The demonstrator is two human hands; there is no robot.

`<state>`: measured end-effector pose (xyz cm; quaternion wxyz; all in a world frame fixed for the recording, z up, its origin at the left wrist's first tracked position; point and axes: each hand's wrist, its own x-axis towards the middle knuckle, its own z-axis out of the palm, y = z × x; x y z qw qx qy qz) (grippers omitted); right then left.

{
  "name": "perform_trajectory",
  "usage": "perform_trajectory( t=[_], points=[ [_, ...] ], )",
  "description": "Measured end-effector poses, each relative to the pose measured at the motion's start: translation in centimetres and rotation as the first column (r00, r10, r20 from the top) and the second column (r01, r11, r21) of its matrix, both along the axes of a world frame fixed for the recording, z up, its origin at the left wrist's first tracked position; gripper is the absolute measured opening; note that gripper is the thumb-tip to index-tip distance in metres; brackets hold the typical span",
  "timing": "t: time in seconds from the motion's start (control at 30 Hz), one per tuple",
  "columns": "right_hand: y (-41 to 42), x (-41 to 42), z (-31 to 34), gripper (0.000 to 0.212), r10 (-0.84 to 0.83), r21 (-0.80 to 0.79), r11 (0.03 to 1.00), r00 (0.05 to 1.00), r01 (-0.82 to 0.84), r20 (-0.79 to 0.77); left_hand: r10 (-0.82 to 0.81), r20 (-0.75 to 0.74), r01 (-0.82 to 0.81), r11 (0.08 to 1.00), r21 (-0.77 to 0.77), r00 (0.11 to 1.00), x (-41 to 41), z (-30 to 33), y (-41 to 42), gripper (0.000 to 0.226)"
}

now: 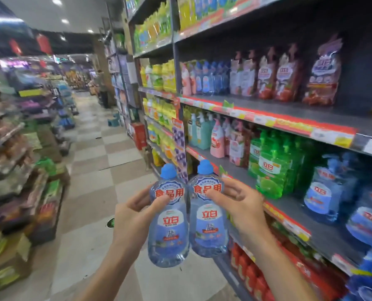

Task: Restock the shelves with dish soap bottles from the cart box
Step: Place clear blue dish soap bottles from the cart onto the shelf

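Note:
Two clear blue dish soap bottles with blue caps hang upright side by side in front of me. My left hand [135,216] grips the left bottle [168,231] by its upper body. The right bottle [210,224] is held by my right hand [241,205], fingers curled round its shoulder. Both are in the aisle, left of the shelf unit. On the shelf [324,233] at hand height stand more blue bottles of the same kind [324,192] beside green bottles [271,168]. The cart box is not in view.
Shelving with detergent pouches [324,72] and yellow bottles [165,77] fills the right side. A checkered floor aisle [98,161] runs ahead, with stacked goods and cardboard boxes [9,263] along its left. A person [103,88] stands far down the aisle. Red bottles [252,276] fill the lowest shelf.

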<state>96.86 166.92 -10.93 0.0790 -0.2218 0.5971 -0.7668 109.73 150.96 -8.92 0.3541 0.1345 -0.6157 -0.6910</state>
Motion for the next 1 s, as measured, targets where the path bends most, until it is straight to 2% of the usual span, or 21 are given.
perform_trajectory(
  t=[0.07, 0.17, 0.37, 0.47, 0.57, 0.77, 0.93, 1.0],
  points=[
    [-3.5, -2.3, 0.8, 0.047, 0.015, 0.009, 1.0, 1.0, -0.014, -0.016, -0.01, -0.021, 0.01, 1.0, -0.028, 1.0, -2.2, 0.5, -3.2, 0.021],
    [-9.0, -5.5, 1.4, 0.053, 0.021, 0.009, 1.0, 0.999, -0.02, -0.045, -0.021, -0.06, 0.017, 0.998, -0.063, 0.998, -5.7, 1.1, -8.6, 0.019],
    [-19.6, -12.2, 2.4, 0.059, -0.006, -0.01, 1.0, 0.999, 0.006, -0.037, -0.051, -0.071, 0.042, 0.992, -0.119, 0.996, -12.7, 2.6, -19.8, 0.024],
    [-24.7, -15.8, 3.7, 0.053, -0.03, -0.033, 0.999, 0.998, 0.029, -0.05, -0.096, -0.08, 0.082, 0.984, -0.159, 0.992, -16.9, 4.1, -25.3, 0.034],
    [-28.5, -19.4, 5.0, 0.046, -0.067, -0.063, 0.996, 0.996, 0.063, -0.06, -0.123, -0.085, 0.105, 0.976, -0.19, 0.989, -21.0, 5.5, -29.5, 0.032],
    [-33.1, -26.6, 6.6, 0.048, -0.17, -0.086, 0.983, 0.982, 0.163, -0.082, -0.212, -0.099, 0.186, 0.956, -0.226, 0.972, -30.0, 7.3, -35.1, 0.037],
    [-34.8, -33.1, 8.8, 0.028, -0.225, -0.138, 0.969, 0.964, 0.205, -0.146, -0.295, -0.136, 0.253, 0.931, -0.263, 0.946, -38.2, 8.5, -37.6, 0.03],
    [-35.4, -36.0, 9.5, 0.028, -0.257, -0.156, 0.96, 0.95, 0.231, -0.176, -0.322, -0.167, 0.272, 0.925, -0.265, 0.932, -41.8, 8.8, -38.5, 0.022]
  ],
)
